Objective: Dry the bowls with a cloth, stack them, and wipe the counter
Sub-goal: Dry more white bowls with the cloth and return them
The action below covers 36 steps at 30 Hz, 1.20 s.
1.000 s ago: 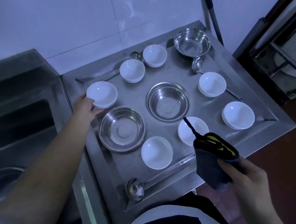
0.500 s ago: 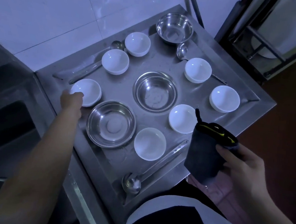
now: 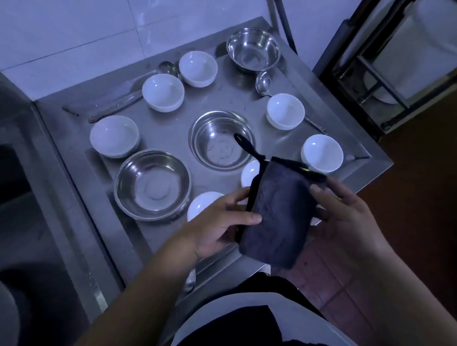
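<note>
A dark cloth (image 3: 276, 211) is pinched between both hands: the left hand (image 3: 216, 224) has thumb and curled fingers closed on its left edge, the right hand (image 3: 348, 220) grips its right side. White bowls (image 3: 322, 153) and steel bowls (image 3: 152, 185) are spread beyond the fingers on the counter (image 3: 170, 131).

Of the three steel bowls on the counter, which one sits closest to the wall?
The steel bowl in the far corner, behind the small ladle. The other two sit nearer: one in the counter's middle, one wide and shallow at the near left.
</note>
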{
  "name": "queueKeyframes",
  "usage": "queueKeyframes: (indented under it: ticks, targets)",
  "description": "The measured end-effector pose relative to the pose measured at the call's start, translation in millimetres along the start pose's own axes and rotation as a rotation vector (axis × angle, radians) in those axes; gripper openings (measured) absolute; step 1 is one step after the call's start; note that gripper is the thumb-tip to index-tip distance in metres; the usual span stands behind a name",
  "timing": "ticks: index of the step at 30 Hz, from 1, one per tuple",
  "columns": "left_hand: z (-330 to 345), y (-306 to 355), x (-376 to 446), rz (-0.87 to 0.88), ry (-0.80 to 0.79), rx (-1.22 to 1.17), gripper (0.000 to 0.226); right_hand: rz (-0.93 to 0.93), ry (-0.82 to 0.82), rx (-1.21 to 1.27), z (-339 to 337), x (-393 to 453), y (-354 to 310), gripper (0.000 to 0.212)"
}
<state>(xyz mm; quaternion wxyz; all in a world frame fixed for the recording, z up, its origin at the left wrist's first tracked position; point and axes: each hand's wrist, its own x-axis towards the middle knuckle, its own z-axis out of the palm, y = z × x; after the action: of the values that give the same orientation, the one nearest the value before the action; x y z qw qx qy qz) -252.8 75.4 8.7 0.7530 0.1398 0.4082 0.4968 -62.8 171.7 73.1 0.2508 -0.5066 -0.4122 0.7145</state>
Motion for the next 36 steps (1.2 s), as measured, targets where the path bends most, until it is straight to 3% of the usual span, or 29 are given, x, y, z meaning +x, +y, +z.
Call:
queueKeyframes:
  ticks: [3,6,8,9,11,15,18,21,24,27,29,32,36]
  targets:
    - [3,-10,2,-0.013,0.157,-0.178,0.034,-0.118,0.118,-0.240,-15,4,17,0.055]
    - [1,-10,-2,-0.080,0.252,-0.419,0.017,-0.336,-0.169,-0.781,-27,-9,24,0.086]
    - [1,-6,-6,-0.099,0.266,-0.554,0.009,-0.452,-0.356,-1.044,-29,-14,25,0.092]
    - [4,-4,-8,-0.113,0.270,-0.608,0.002,-0.508,-0.389,-1.143,-28,-14,25,0.093]
    - [7,0,-7,-0.173,0.219,-0.736,0.017,-0.614,-0.362,-1.251,-23,-9,25,0.093]
    - [7,8,-1,-0.250,0.059,-0.901,0.056,-0.795,-0.296,-1.050,-3,4,7,0.061]
    - [6,17,1,-0.228,0.037,-0.815,0.058,-0.735,-0.269,-0.874,8,7,-8,0.032]
    - [-1,29,4,-0.244,0.221,-0.438,0.034,-0.535,-0.225,-0.613,14,3,-6,0.025]
    - [-22,42,6,-0.142,0.286,0.034,0.030,-0.403,-0.064,-0.264,13,-2,8,0.029]
    - [-45,51,6,0.044,0.170,0.482,0.066,-0.261,0.054,-0.056,6,-2,15,0.019]
    - [-40,52,13,0.102,-0.004,0.670,0.090,-0.191,0.063,-0.044,0,-1,11,0.018]
    - [-23,43,35,0.035,-0.233,0.601,0.104,-0.121,-0.012,0.007,-9,-2,3,0.024]
    - [-1,35,49,-0.094,-0.282,0.271,0.053,-0.030,0.020,0.092,-17,0,1,0.027]
